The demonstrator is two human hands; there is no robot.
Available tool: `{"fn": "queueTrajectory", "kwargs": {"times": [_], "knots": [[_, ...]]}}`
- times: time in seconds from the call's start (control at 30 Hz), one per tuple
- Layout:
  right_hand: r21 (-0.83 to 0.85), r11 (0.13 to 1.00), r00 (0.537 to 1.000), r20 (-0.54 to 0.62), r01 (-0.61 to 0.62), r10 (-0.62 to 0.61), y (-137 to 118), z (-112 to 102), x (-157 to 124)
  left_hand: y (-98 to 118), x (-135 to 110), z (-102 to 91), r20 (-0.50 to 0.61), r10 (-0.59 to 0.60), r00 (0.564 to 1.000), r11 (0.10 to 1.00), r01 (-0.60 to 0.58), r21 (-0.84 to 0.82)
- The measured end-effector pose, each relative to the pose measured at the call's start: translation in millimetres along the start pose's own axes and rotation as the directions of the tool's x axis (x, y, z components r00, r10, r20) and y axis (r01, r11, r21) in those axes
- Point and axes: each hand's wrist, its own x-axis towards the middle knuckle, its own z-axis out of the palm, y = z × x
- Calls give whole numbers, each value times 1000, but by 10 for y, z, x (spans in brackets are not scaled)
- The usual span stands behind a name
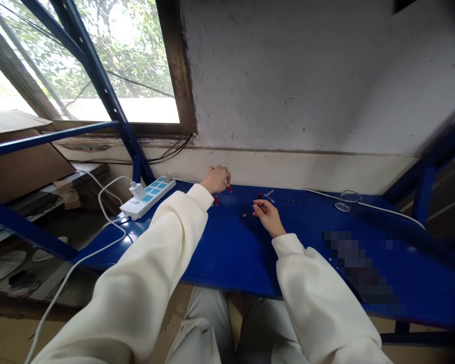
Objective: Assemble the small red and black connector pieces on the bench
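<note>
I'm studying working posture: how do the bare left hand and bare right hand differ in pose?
The bare left hand reaches farther back, towards the pale wall, than the bare right hand. The left's fingers bend down at a small red piece; the right's point left over the blue tabletop. Both emerge from white sleeves.

Left hand (pixel 216 179) at a small red piece (pixel 229 189), right hand (pixel 269 217) apart, both over a blue tabletop (pixel 231 253).

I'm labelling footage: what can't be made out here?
Head view: whether the left hand grips the red piece beside it; too small.
Head view: what, if anything, the right hand holds; too small.
Head view: tiny bits; too small to identify.
Head view: dark object; hidden by pixelation.
</note>
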Motion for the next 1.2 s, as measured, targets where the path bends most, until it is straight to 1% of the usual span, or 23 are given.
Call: {"fn": "queueTrajectory", "kwargs": {"times": [0.1, 0.2, 0.37, 0.5, 0.63, 0.73, 1.07, 1.13, 1.2], "knots": [[-44, 999, 1000, 14, -8, 9, 28, -8, 1, -129, -18, 114, 82, -19, 996, 1000, 17, 19], [-67, 998, 1000, 11, -11, 11, 50, -8, 5, -232, -81, 248, 73, -54, 996, 998, 54, -8], [-101, 995, 999, 31, -12, 15, 45, 0, 0, -345, -122, 339, 119, -61, 991, 996, 52, 75], [-123, 992, 999, 32, -13, 17, 26, -2, -7, -388, -132, 352, 144, -73, 987, 991, 55, 123], [-137, 990, 999, 27, -21, 25, 7, -9, -13, -362, -148, 319, 255, -111, 961, 960, 37, 279], [-145, 989, 1000, 20, -19, 22, -6, -15, -16, -325, -152, 288, 314, -133, 940, 939, 19, 342], [-171, 985, 1000, -4, -9, 8, 11, -26, -5, -273, -153, 272, 327, -140, 935, 935, 17, 355], [-235, 972, 999, -54, -9, -4, 38, -52, 10, -268, -154, 267, 332, -146, 932, 933, 18, 360], [-351, 935, 987, -163, -50, -8, 66, -102, 28, -272, -156, 263, 336, -149, 930, 930, 17, 366]]}}
